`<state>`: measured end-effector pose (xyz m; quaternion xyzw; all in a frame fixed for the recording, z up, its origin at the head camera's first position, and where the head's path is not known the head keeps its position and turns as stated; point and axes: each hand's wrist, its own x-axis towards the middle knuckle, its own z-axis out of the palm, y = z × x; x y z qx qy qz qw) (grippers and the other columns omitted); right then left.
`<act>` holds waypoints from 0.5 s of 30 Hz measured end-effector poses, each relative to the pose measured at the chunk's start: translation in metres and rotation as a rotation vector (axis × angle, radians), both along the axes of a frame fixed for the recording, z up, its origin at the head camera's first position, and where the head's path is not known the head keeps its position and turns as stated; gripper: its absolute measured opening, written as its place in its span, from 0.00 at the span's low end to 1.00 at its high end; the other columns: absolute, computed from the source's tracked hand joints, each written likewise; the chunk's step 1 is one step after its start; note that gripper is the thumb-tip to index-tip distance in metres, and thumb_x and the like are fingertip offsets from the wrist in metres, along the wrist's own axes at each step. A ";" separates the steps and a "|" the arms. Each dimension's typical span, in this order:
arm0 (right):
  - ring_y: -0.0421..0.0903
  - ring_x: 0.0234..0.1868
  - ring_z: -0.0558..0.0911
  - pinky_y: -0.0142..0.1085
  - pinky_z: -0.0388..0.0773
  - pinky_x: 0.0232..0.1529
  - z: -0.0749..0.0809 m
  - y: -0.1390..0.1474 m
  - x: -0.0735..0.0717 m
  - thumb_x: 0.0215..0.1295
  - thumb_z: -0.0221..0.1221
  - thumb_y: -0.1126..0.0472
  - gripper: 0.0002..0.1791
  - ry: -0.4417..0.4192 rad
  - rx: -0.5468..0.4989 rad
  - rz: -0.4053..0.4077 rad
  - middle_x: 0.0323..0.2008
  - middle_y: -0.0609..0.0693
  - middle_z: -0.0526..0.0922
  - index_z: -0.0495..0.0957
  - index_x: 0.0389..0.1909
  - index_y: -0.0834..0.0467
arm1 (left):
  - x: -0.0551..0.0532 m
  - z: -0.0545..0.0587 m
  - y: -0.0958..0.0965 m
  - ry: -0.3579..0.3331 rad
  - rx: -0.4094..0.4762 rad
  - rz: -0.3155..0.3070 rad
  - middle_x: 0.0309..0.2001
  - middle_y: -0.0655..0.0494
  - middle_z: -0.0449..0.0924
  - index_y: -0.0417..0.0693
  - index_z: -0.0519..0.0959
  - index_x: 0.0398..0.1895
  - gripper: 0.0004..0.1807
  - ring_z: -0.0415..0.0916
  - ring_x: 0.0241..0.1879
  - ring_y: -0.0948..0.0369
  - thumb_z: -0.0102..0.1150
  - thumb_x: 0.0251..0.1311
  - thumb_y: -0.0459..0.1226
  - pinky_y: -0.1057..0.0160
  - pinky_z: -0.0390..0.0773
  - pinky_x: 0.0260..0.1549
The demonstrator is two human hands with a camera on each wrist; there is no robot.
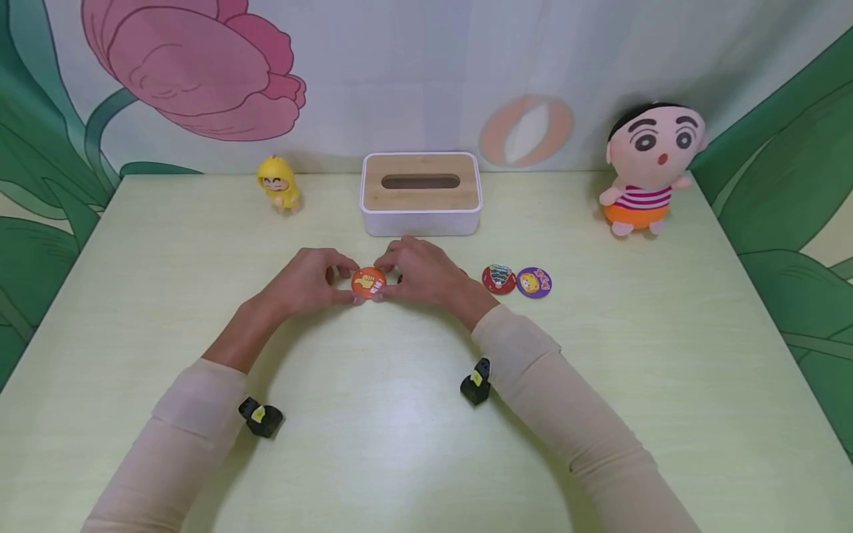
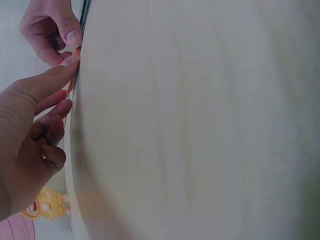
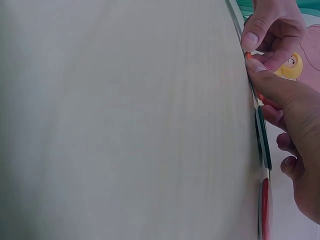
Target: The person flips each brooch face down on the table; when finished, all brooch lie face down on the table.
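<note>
An orange round badge [image 1: 368, 282] printed with a thumbs-up lies near the middle of the table, between both hands. My left hand [image 1: 308, 283] pinches its left side, thumb at the near edge and a finger at the far edge. From the other side my right hand [image 1: 421, 272] grips it the same way. The right wrist view shows the badge's thin orange edge [image 3: 248, 55] between the two thumbs, low over the tabletop. Beside the right hand there, a green-edged disc [image 3: 264, 137] and a red-edged disc [image 3: 265, 207] follow in a row; in the head view that hand mostly covers them.
Right of the right wrist lie a red badge [image 1: 499, 279] with a tree picture and a purple badge [image 1: 534, 283]. A white tissue box [image 1: 421, 220] with a wooden lid stands behind the hands. A yellow figurine [image 1: 278, 185] is at back left, a plush doll [image 1: 643, 170] at back right.
</note>
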<state>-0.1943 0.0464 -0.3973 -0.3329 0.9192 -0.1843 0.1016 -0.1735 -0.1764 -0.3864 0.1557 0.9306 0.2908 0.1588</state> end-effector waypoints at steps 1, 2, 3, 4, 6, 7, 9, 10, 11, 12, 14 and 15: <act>0.44 0.51 0.76 0.39 0.75 0.56 0.000 0.000 0.000 0.60 0.71 0.44 0.26 0.000 0.004 0.000 0.48 0.45 0.83 0.84 0.57 0.50 | 0.000 0.000 0.000 -0.003 0.002 0.000 0.41 0.48 0.82 0.43 0.84 0.55 0.25 0.71 0.37 0.55 0.76 0.54 0.40 0.62 0.71 0.36; 0.44 0.51 0.76 0.39 0.75 0.56 -0.001 0.000 0.000 0.60 0.71 0.44 0.26 -0.001 0.006 0.001 0.48 0.45 0.84 0.84 0.57 0.50 | 0.000 -0.001 0.000 -0.005 0.001 0.000 0.41 0.48 0.82 0.43 0.84 0.55 0.25 0.71 0.37 0.55 0.76 0.54 0.40 0.62 0.71 0.35; 0.44 0.51 0.76 0.39 0.75 0.56 -0.001 0.000 -0.001 0.61 0.71 0.44 0.26 -0.003 0.008 0.001 0.48 0.45 0.84 0.84 0.57 0.50 | 0.000 -0.001 0.000 -0.006 0.001 0.000 0.41 0.48 0.82 0.43 0.85 0.55 0.25 0.71 0.37 0.55 0.76 0.54 0.40 0.62 0.71 0.35; 0.44 0.52 0.76 0.39 0.75 0.57 -0.001 0.000 -0.001 0.61 0.71 0.45 0.25 -0.005 0.008 0.002 0.48 0.45 0.84 0.84 0.57 0.50 | -0.001 -0.001 0.000 -0.007 0.003 0.000 0.41 0.48 0.82 0.43 0.85 0.55 0.24 0.71 0.37 0.55 0.76 0.54 0.40 0.62 0.71 0.35; 0.44 0.51 0.76 0.39 0.75 0.56 0.000 -0.001 -0.001 0.61 0.71 0.45 0.25 -0.013 0.005 0.001 0.48 0.45 0.84 0.84 0.57 0.50 | -0.001 -0.002 0.001 -0.009 0.006 -0.001 0.41 0.48 0.83 0.43 0.85 0.55 0.24 0.71 0.37 0.55 0.76 0.54 0.39 0.62 0.71 0.35; 0.44 0.51 0.75 0.39 0.75 0.56 0.000 -0.001 -0.001 0.61 0.71 0.45 0.25 -0.017 0.003 0.001 0.48 0.45 0.84 0.85 0.57 0.50 | -0.001 -0.002 0.001 -0.008 0.009 -0.004 0.41 0.48 0.83 0.42 0.85 0.55 0.24 0.71 0.37 0.55 0.76 0.54 0.39 0.62 0.71 0.35; 0.44 0.51 0.75 0.39 0.75 0.55 0.001 -0.001 -0.001 0.60 0.71 0.46 0.25 -0.029 -0.003 0.000 0.48 0.44 0.85 0.85 0.57 0.50 | -0.001 -0.002 0.001 -0.008 0.016 -0.005 0.42 0.47 0.83 0.42 0.85 0.55 0.23 0.71 0.37 0.55 0.75 0.55 0.38 0.63 0.71 0.35; 0.44 0.51 0.75 0.39 0.75 0.55 0.001 -0.001 -0.001 0.60 0.71 0.46 0.25 -0.033 -0.006 -0.001 0.48 0.44 0.85 0.85 0.57 0.50 | -0.001 -0.002 0.002 -0.010 0.019 -0.003 0.42 0.47 0.83 0.42 0.84 0.55 0.23 0.71 0.37 0.55 0.75 0.55 0.37 0.63 0.71 0.35; 0.44 0.50 0.75 0.38 0.75 0.55 0.001 -0.002 -0.001 0.60 0.72 0.46 0.25 -0.036 -0.009 -0.003 0.47 0.44 0.85 0.85 0.57 0.50 | -0.001 -0.002 0.002 -0.011 0.021 -0.001 0.42 0.47 0.83 0.42 0.84 0.55 0.23 0.71 0.37 0.55 0.75 0.55 0.37 0.63 0.71 0.35; 0.44 0.50 0.75 0.38 0.75 0.54 0.001 -0.002 -0.001 0.60 0.72 0.46 0.25 -0.042 -0.011 -0.005 0.47 0.44 0.85 0.85 0.57 0.50 | -0.001 -0.002 0.002 -0.013 0.023 0.002 0.42 0.47 0.83 0.41 0.84 0.56 0.24 0.70 0.36 0.55 0.75 0.55 0.37 0.63 0.71 0.34; 0.44 0.50 0.75 0.38 0.75 0.53 0.001 -0.002 -0.001 0.60 0.72 0.47 0.25 -0.051 -0.014 -0.010 0.48 0.44 0.86 0.85 0.57 0.50 | -0.001 -0.002 0.002 -0.019 0.028 0.010 0.42 0.47 0.83 0.41 0.84 0.56 0.24 0.70 0.36 0.55 0.75 0.55 0.36 0.63 0.71 0.34; 0.44 0.50 0.75 0.38 0.74 0.53 0.002 -0.003 -0.001 0.59 0.72 0.47 0.25 -0.056 -0.015 -0.013 0.48 0.44 0.86 0.85 0.57 0.50 | -0.001 -0.002 0.003 -0.022 0.030 0.013 0.42 0.47 0.83 0.41 0.84 0.56 0.24 0.70 0.36 0.54 0.75 0.55 0.36 0.63 0.71 0.34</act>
